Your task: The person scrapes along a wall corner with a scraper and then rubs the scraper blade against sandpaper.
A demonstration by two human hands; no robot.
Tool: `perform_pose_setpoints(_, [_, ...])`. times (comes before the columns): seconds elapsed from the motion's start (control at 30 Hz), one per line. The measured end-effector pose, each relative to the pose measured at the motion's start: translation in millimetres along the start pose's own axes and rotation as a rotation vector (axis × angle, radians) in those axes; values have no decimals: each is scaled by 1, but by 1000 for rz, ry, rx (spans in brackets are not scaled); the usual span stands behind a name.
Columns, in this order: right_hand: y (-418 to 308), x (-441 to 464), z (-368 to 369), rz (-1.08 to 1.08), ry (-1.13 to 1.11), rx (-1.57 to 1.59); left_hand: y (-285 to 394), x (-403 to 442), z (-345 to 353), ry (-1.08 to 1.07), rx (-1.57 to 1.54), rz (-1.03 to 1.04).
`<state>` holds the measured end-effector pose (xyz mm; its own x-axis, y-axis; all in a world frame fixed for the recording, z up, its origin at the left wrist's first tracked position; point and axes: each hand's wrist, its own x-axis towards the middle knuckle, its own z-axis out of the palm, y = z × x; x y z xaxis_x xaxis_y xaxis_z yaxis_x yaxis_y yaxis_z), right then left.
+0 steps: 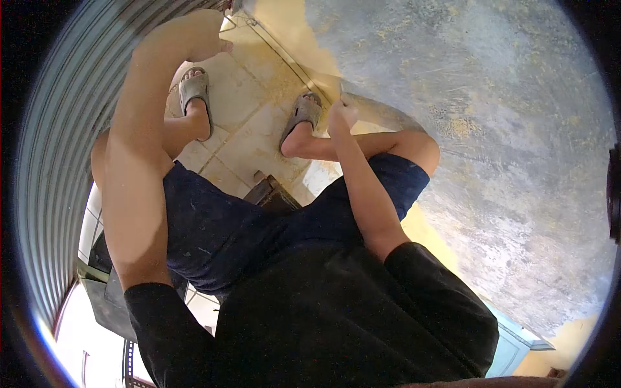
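Observation:
My left hand (200, 37) is raised at the top left, close to the edge of the grey corrugated shutter (55, 155). Only a thumb or fingertip shows at its right side; the other fingers are hidden behind the hand. A thin bent metal piece (228, 24) shows just past it, and I cannot tell if they touch. My right hand (342, 118) is closed into a fist in front of the wall (479, 142), which has patchy grey plaster over yellow. Something thin and small shows at the top of this fist, too unclear to name.
Both feet, in grey slippers (303, 115), rest on dusty pale floor tiles (242, 97). A dark wooden seat or block (272, 195) shows between my legs. Yellowish dust lies along the wall's foot. A light blue frame (508, 346) stands at the lower right.

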<state>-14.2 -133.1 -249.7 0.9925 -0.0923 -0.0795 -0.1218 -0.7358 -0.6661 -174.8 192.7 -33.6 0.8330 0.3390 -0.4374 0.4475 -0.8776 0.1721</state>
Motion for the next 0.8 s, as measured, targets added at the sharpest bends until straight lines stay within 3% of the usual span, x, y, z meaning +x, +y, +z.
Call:
perform_pose_setpoints(0.07, [3,10,10,-15,-98,-52,-2,4,7,37,-11,9])
perform_pose_setpoints(0.27, [11,10,4,-52,-25,101,6,-9,0,85,-51,-21])
perform_pose_setpoints(0.43, [14,12,17,-40,-28,-46,3,-6,7,125,-47,12])
perform_pose_setpoints(0.53, [7,7,7,-31,-63,23,5,-8,2,110,-35,-7])
perform_pose_setpoints(0.6, [6,8,6,-67,-78,95,13,-11,-4,-72,-36,-110])
perform_pose_setpoints(0.7, [17,15,23,-54,-81,105,13,-13,-8,-68,-33,-87])
perform_pose_setpoints(0.8, [17,13,23,-176,20,6,12,-8,-4,-72,-3,-78])
